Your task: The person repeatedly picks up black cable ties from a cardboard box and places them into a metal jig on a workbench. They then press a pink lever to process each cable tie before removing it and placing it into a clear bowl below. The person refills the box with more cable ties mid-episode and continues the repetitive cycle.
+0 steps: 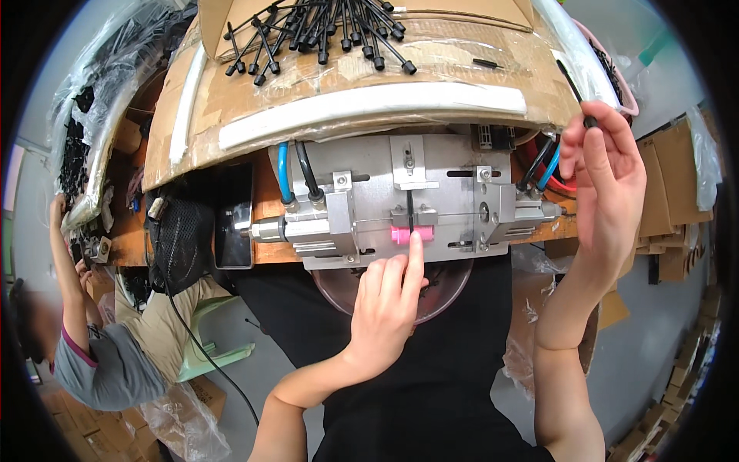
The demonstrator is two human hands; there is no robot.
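Head view: right fingers (597, 150) pinch 1 slim black rod (570, 83).

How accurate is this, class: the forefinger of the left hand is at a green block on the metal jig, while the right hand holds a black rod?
One slip: the block is pink, not green, as the head view shows. The forefinger of the left hand is at it on the metal jig, and the right hand holds a black rod.

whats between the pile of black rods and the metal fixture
In the head view, a long white strip lies between the black rods and the metal fixture, on the brown cardboard.
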